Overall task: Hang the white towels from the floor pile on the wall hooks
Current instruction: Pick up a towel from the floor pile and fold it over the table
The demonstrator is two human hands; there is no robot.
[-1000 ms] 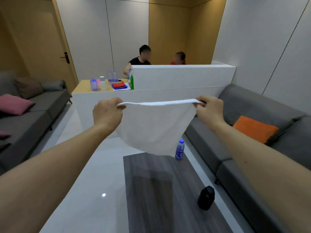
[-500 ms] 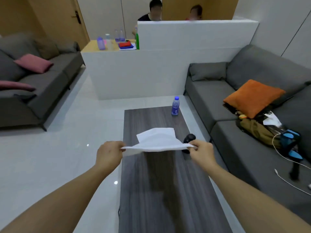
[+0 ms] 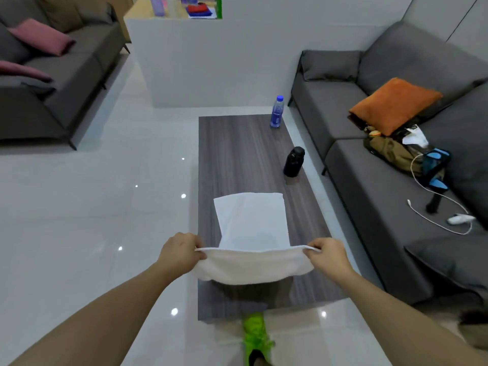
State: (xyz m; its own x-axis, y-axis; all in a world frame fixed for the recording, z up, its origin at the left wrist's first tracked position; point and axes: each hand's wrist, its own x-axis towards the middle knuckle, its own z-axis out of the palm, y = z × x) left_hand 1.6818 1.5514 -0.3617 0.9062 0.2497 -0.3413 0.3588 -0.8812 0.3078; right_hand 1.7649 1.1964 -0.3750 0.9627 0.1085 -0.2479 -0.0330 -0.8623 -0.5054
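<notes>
White towel (image 3: 250, 233) stretched between hands: left grip (image 3: 181, 252), right grip (image 3: 328, 256) pinch near corners; far end on table (image 3: 237, 154).

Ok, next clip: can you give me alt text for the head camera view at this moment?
A person's left hand and right hand pinch the near corners of a white towel, whose far part lies flat on a dark wood coffee table. Further along the table stand a black bottle and a blue water bottle; grey sofas flank it.

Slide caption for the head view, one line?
Both hands, left hand and right hand, lay a white towel on the wooden coffee table.
</notes>
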